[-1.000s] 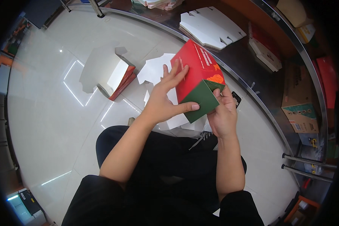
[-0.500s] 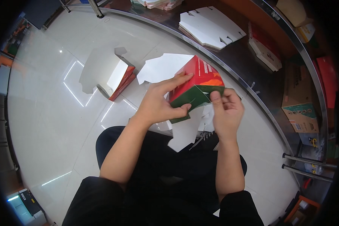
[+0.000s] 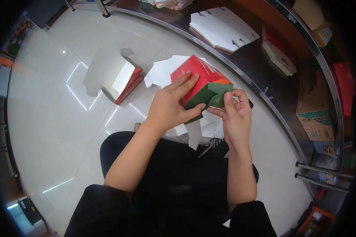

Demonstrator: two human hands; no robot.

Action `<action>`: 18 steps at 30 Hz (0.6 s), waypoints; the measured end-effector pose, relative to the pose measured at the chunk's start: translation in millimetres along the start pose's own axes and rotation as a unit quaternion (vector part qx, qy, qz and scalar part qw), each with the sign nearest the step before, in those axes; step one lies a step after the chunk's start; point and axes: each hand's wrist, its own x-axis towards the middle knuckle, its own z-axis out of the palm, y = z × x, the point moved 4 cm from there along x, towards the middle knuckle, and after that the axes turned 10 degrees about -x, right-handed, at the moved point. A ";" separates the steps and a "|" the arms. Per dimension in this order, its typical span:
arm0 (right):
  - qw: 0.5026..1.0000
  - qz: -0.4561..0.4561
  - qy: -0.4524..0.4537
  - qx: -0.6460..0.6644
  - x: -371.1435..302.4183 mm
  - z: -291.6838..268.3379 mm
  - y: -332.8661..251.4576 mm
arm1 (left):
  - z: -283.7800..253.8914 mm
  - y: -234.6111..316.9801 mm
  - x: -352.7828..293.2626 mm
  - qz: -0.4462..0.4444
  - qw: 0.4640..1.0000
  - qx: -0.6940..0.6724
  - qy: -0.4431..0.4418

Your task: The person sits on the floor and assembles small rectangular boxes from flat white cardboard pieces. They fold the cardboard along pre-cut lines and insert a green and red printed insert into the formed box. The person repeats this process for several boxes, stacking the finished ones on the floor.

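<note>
Above my knees I hold a red and green cardboard box [image 3: 199,77], tilted, with its green end flaps facing me. My left hand [image 3: 172,100] grips its left side, fingers lying across the red panel and thumb against the green flap. At the right end, my right hand [image 3: 235,112] pinches a green flap's edge between thumb and fingers; the flaps overlap there. White cardboard flaps [image 3: 160,71] show behind and below the box. To the left on the floor stands another partly folded box [image 3: 126,85], white inside and red outside.
A stack of flat white carton blanks [image 3: 223,29] lies on the metal-edged shelf ahead. Red folded cartons [image 3: 279,51] lie farther right on it. A brown shipping carton [image 3: 314,106] stands at the right beside metal rails [image 3: 324,179]. Glossy tiles [image 3: 59,138] cover the floor.
The held box has turned and shifted slightly left. Its green end flaps now overlap more closely. My right hand's fingers have moved under the flap, and the white flap below has swung.
</note>
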 end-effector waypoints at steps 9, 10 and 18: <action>0.994 -0.069 -0.019 0.087 -5.4 1.9 -3.2 | -2.8 18.2 1.2 0.097 0.994 0.012 0.043; 0.993 -0.073 -0.021 0.090 -5.8 2.7 -4.6 | -3.1 18.2 1.0 0.106 0.994 0.006 0.041; 0.994 -0.037 -0.018 0.105 -7.2 8.8 0.8 | 3.4 13.4 -2.4 -0.056 0.994 -0.060 -0.070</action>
